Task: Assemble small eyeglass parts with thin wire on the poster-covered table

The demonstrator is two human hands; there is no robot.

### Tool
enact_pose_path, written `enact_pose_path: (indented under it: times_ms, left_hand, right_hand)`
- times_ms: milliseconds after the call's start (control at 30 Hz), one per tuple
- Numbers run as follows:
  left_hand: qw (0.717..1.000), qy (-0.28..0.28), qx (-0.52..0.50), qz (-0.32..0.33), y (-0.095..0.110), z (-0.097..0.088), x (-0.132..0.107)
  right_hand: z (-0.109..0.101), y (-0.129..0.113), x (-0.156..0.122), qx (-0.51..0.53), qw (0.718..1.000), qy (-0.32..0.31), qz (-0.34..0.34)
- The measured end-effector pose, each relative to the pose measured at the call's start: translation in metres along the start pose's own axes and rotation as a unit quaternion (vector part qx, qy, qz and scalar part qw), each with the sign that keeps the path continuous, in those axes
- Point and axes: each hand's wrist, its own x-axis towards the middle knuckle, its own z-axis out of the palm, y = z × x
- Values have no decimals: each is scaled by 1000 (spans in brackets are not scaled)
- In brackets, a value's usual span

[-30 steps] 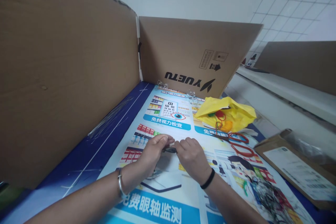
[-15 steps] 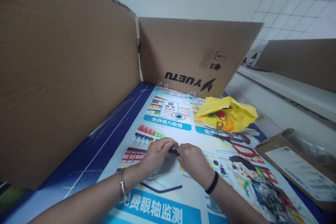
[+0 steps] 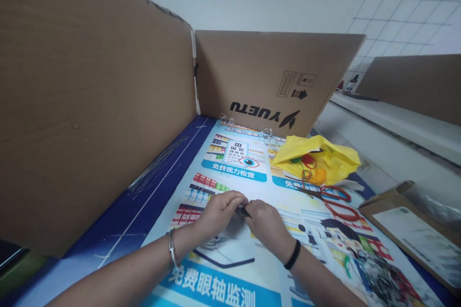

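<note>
Both hands meet over a printed poster (image 3: 234, 172) that covers the table. My left hand (image 3: 220, 211), with a silver bangle on its wrist, has its fingers curled and pinched on one end of a small dark thin object (image 3: 243, 211). Fingers of my right hand (image 3: 265, 223), above a black band on the wrist, are closed on the object's other end. The object is mostly hidden between the fingertips and I cannot name it.
Cardboard walls stand at the left (image 3: 90, 105) and at the back (image 3: 266, 76). A yellow plastic bag (image 3: 324, 156) with red rubber bands (image 3: 336, 201) lies at the right. Thin wires (image 3: 158, 163) lie by the left wall. A cardboard box (image 3: 414, 230) and a tangle of small dark parts (image 3: 374, 273) sit at the right.
Both hands have drawn closer together on the small dark object, so less of it shows. The view has shifted slightly.
</note>
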Motion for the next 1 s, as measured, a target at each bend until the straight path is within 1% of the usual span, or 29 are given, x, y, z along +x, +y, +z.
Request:
enact_pose_path:
  times_ms: [67, 133, 200, 233, 333, 400, 500, 633, 733, 800, 833, 867, 900, 933, 1000]
  left_hand:
    - [1000, -1, 3, -4, 2, -10, 6]
    - [1000, 11, 0, -26, 1, -27, 15]
    - [997, 44, 9, -64, -3, -46, 24]
    - [995, 51, 30, -77, -7, -56, 28]
    - [992, 51, 81, -78, -23, -78, 37]
    - [989, 31, 120, -75, -35, -83, 39]
    - [983, 11, 170, -68, -50, -83, 40]
    - [969, 3, 243, -37, -57, -80, 40]
    - [956, 3, 293, -18, -51, -81, 40]
    - [941, -4, 337, 1, -40, -82, 38]
    - [934, -16, 357, 9, -31, -83, 36]
    - [926, -35, 375, 11, -22, -84, 33]
    - [917, -69, 392, 10, -12, -85, 30]
    - [903, -120, 412, 10, -1, -86, 26]
    - [858, -205, 470, 2, 18, -89, 18]
  right_hand:
    - [6, 0, 0, 19, 999, 40, -12]
    - [9, 0, 0, 41, 997, 64, -25]
    - [10, 0, 0, 57, 996, 69, -29]
    - [10, 0, 0, 62, 995, 68, -31]
    - [9, 0, 0, 70, 995, 64, -35]
    - [10, 1, 1, 73, 995, 66, -34]
    - [11, 2, 2, 74, 994, 70, -34]
    - [12, 3, 3, 81, 993, 70, -39]
    - [10, 2, 2, 86, 993, 68, -36]
    - [8, 2, 2, 89, 993, 63, -33]
    - [8, 2, 2, 91, 993, 62, -33]
    - [8, 2, 2, 95, 993, 62, -32]
    - [7, 2, 2, 99, 993, 63, -31]
    - [7, 3, 2, 103, 992, 66, -30]
    - [8, 3, 2, 110, 991, 70, -27]
